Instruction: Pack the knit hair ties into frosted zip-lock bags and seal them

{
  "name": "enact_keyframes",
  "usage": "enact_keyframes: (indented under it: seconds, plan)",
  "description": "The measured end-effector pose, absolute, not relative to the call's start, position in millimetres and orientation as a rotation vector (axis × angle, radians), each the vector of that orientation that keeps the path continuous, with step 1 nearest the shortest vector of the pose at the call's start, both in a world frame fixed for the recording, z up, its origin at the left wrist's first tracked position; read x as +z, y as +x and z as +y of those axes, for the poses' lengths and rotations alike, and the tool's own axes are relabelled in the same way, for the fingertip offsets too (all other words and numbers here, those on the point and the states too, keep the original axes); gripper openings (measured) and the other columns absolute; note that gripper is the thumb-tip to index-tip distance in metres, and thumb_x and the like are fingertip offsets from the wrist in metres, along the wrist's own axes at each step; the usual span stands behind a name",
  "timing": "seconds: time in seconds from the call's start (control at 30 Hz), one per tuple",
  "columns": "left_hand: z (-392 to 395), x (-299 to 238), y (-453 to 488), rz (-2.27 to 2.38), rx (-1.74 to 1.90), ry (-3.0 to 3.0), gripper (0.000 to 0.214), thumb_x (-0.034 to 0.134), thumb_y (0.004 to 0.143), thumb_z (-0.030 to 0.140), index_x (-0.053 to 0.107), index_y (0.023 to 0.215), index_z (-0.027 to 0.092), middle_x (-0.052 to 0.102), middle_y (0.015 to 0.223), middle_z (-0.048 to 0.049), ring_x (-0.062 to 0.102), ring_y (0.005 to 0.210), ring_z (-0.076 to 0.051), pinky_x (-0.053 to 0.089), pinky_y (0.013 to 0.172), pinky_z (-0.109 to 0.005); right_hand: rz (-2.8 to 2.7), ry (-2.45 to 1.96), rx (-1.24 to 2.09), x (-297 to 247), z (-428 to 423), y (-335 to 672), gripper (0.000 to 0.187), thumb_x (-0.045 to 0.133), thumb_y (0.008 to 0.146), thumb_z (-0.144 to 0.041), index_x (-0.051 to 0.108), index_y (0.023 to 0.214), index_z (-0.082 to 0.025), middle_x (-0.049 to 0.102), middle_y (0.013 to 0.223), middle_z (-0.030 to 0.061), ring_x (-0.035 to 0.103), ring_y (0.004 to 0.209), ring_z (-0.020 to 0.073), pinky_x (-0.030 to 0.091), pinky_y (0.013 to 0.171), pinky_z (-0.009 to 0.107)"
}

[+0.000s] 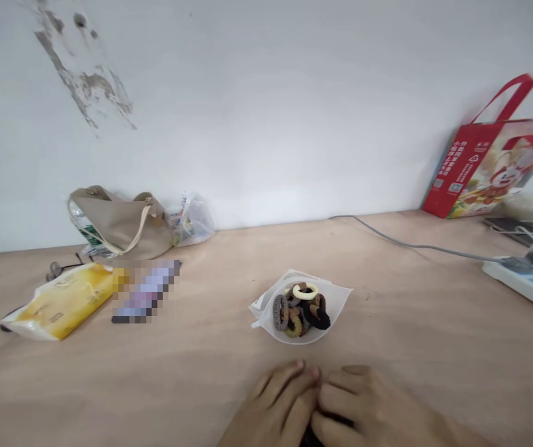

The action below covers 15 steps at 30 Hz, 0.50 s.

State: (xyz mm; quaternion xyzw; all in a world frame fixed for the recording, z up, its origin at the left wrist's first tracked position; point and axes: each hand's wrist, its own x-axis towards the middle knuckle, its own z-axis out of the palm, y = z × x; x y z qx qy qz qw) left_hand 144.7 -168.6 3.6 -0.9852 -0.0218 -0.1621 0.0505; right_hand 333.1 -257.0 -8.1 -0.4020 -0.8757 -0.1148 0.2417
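My left hand (pixel 275 403) and my right hand (pixel 368 403) meet at the bottom edge of the view, fingers curled and nearly touching. A small dark object (pixel 313 436), perhaps a hair tie, shows beneath them and is mostly hidden by my fingers. Just ahead of my hands lies a translucent white plastic pouch (pixel 334 301) holding a pile of fabric hair ties (pixel 301 310) in black, brown, grey and cream. Neither hand touches the pouch.
A wooden tabletop (pixel 424 347) meets a white wall. A beige handbag (pixel 121 226), a plastic bag (pixel 190 220), a yellow tissue pack (pixel 64 302) and a pixelated object (pixel 145 292) stand at left. A red gift bag (pixel 484 161), grey cable (pixel 415 246) and power strip (pixel 527 279) lie at right.
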Motion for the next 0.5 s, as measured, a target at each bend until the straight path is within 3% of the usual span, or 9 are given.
enact_keyframes:
  seconds: [0.1,0.17,0.33,0.5]
  plan:
    - [-167.8,4.4,146.1,-0.224,-0.574,-2.987,0.057,0.057,0.083,0.053,0.050,0.118,0.010,0.063,0.119,-0.0133,0.058,0.106,-0.025,0.049,0.085,-0.033,-2.272,-1.181,-0.310,-2.6,-253.0,333.8,0.008,0.048,0.089,-0.018,0.054,0.086,-0.020,0.062,0.075,-0.0011,0.054,0.065,0.0139,0.038,0.057,0.027]
    - [-167.0,12.5,143.1,-0.287,-0.725,-2.990,0.050,0.056,0.083,0.054,0.054,0.110,0.012,0.065,0.110,-0.0123,0.060,0.097,-0.024,0.050,0.078,-0.032,-2.244,-1.192,-0.193,-0.5,-254.1,337.3,0.007,0.052,0.084,-0.013,0.053,0.086,-0.020,0.064,0.080,-0.0016,0.056,0.069,0.0134,0.040,0.060,0.025]
    - [-167.1,25.7,138.7,-0.124,-1.059,-3.032,0.014,0.054,0.090,0.030,0.056,0.083,0.018,0.064,0.076,-0.0015,0.055,0.069,-0.014,0.043,0.063,-0.026,-2.164,-1.214,0.101,9.9,-264.1,346.7,0.028,0.050,0.072,-0.001,0.053,0.092,-0.021,0.066,0.095,-0.0015,0.060,0.081,0.0101,0.044,0.073,0.019]
    - [-172.1,23.8,145.1,0.055,-1.086,-3.069,0.023,0.044,0.095,0.019,0.057,0.077,0.019,0.068,0.073,0.0013,0.058,0.075,-0.013,0.043,0.065,-0.025,-2.245,-1.285,0.284,26.3,-264.2,357.0,0.035,0.064,0.064,-0.011,0.055,0.097,-0.020,0.062,0.115,0.0055,0.060,0.100,0.0170,0.045,0.084,0.023]
